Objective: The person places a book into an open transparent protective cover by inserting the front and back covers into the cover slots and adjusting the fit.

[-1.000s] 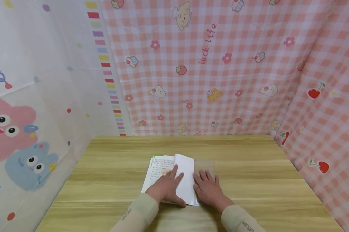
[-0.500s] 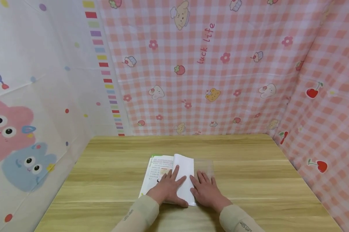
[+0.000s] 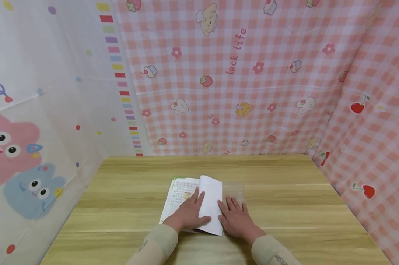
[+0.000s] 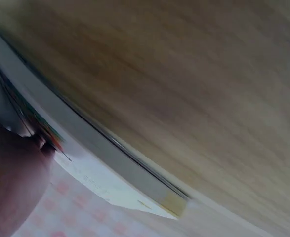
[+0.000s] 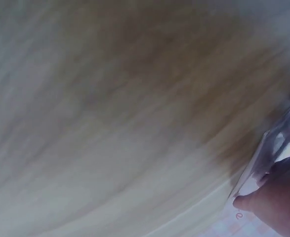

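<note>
An open book (image 3: 167, 206) lies on the table, with printed text on its left page. A blank white sheet (image 3: 213, 195) covers its right part, its lower left corner slightly raised. Clear plastic film (image 3: 234, 188) sticks out beyond the sheet's right edge. My left hand (image 3: 187, 215) rests across the book with fingers spread, fingertips and thumb on the white sheet. Flat on the clear film lies my right hand (image 3: 236, 220), its index finger and thumb at the sheet's right edge. In the left wrist view the book's page edges (image 4: 110, 160) show thick; the right wrist view shows shiny film under the fingers.
The wood-grain table (image 3: 295, 206) extends on all sides of the book. A pink checked cloth (image 3: 239, 84) hangs behind it and on the right, and a white cartoon-printed cloth (image 3: 86, 110) hangs on the left.
My left hand has slid left, its thumb moving up from the sheet's lower edge, and the sheet's lower part has lifted a little. The right hand has shifted slightly left to the sheet's edge.
</note>
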Action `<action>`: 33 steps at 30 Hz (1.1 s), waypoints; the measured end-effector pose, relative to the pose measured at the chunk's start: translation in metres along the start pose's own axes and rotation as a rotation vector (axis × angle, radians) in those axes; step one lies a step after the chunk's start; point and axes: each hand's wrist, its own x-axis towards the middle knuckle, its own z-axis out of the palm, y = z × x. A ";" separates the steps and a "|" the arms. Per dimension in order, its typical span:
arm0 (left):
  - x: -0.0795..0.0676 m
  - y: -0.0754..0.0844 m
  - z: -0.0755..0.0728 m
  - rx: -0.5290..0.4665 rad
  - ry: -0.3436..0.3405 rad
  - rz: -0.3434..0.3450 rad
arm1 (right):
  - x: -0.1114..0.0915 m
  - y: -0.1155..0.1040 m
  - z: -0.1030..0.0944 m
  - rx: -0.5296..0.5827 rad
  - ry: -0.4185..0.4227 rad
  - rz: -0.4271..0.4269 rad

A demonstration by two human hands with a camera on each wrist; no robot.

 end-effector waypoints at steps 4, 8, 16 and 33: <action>0.001 0.008 0.006 0.055 0.030 -0.035 | 0.002 0.001 0.003 -0.012 -0.001 0.005; 0.002 0.014 0.003 0.028 0.032 -0.044 | 0.004 0.003 0.002 -0.005 -0.004 0.004; -0.001 0.004 -0.015 -0.223 -0.043 -0.031 | 0.003 0.006 -0.005 0.033 -0.016 -0.010; 0.008 0.003 0.002 0.063 0.044 0.007 | 0.008 -0.002 -0.003 0.054 -0.005 0.017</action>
